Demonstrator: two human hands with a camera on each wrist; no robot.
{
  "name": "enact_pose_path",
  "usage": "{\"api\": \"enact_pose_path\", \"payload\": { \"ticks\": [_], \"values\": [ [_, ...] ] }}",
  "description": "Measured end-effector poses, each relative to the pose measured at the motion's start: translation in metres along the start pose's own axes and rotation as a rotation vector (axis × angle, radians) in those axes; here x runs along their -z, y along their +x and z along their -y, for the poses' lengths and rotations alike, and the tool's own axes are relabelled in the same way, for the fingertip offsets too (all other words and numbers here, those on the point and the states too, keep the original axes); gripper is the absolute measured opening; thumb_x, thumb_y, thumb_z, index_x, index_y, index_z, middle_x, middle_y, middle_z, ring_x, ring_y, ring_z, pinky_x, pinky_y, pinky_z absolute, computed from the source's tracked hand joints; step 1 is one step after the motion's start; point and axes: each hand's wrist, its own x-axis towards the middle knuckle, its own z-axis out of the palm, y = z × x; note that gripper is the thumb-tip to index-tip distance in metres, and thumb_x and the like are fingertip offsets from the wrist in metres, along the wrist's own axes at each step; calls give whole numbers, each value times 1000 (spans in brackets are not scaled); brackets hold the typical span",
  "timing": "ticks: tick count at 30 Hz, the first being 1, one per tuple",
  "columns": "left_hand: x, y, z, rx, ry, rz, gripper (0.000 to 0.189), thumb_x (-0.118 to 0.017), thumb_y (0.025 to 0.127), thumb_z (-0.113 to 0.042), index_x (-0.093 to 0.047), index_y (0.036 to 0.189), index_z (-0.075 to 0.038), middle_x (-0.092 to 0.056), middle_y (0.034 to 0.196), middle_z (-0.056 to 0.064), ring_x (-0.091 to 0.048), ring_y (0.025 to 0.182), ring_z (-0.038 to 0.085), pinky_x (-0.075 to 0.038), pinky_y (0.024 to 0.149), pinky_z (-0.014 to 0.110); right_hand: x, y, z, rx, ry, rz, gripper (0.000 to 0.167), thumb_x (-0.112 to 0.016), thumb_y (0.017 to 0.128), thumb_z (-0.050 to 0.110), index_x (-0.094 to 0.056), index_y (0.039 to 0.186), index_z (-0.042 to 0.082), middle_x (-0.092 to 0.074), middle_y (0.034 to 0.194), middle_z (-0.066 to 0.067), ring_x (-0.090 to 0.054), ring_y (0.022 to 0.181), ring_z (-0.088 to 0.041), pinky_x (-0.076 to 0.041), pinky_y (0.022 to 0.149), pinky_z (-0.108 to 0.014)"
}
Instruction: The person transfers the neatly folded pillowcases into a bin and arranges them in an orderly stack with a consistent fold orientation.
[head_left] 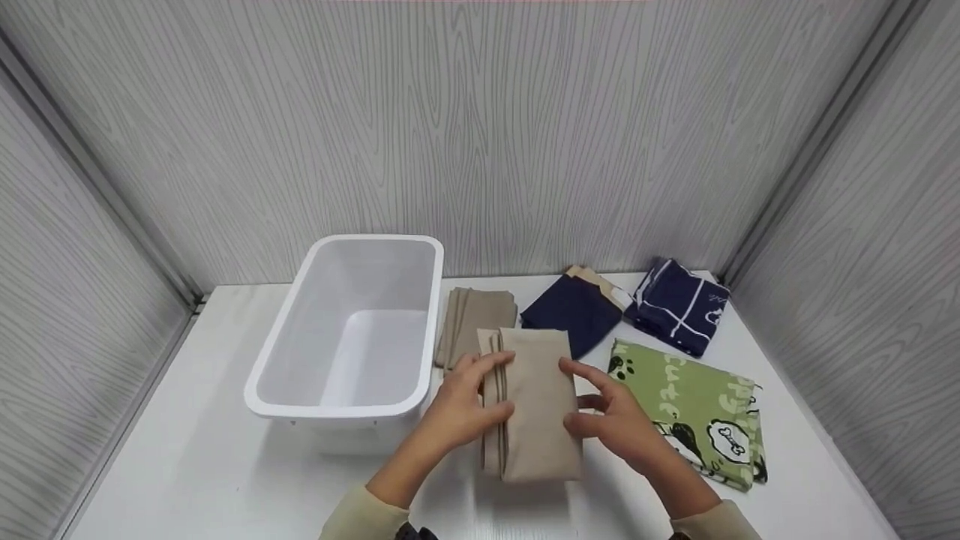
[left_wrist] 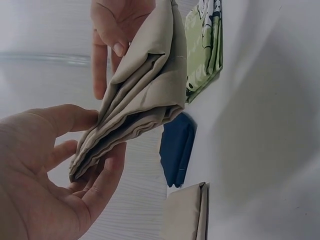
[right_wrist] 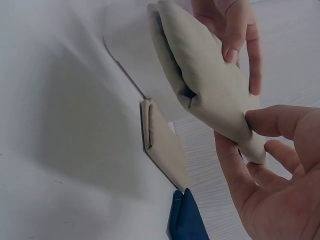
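A folded beige cloth [head_left: 540,405] is held up off the white table between both hands. On its left edge, the left hand [head_left: 465,401] grips the stacked layers between thumb and fingers. The right hand [head_left: 619,412] pinches the opposite edge, its thumb on the near face and other fingers partly behind. Several open layers of the beige cloth [left_wrist: 135,95] face the left wrist view, while a rounded fold of the same cloth [right_wrist: 205,75] shows in the right wrist view. Behind it lies a second folded brown-beige cloth [head_left: 484,319], partly covered in the head view.
Left of the hands stands a deep white plastic bin [head_left: 259,375]. A folded navy cloth [head_left: 574,311] and a navy cloth with white lines [head_left: 682,304] lie at the back right. A green printed cloth [head_left: 697,412] lies beside the right hand. Grey wood-grain panels [head_left: 480,135] enclose the table.
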Motion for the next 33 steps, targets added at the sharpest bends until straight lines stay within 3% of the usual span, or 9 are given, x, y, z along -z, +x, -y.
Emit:
{"api": "enact_pose_path", "payload": {
  "ticks": [17, 33],
  "values": [
    [13, -2, -15, 12, 35, -28, 62, -75, 79, -16, -58, 139, -17, -55, 121, 14, -55, 95, 22, -50, 81, 38, -2, 6, 11, 53, -4, 25, 77, -66, 80, -7, -43, 151, 12, -34, 158, -10, -60, 114, -33, -57, 82, -40],
    [23, -1, -29, -32, 32, -51, 61, -76, 79, -14, -59, 138, -15, -55, 117, 11, -56, 91, 17, -51, 78, 34, -4, 7, 26, 89, -29, 16, 77, -68, 79, -6, -45, 150, 13, -36, 151, -15, -59, 113, -35, -57, 83, -40]
  ]
}}
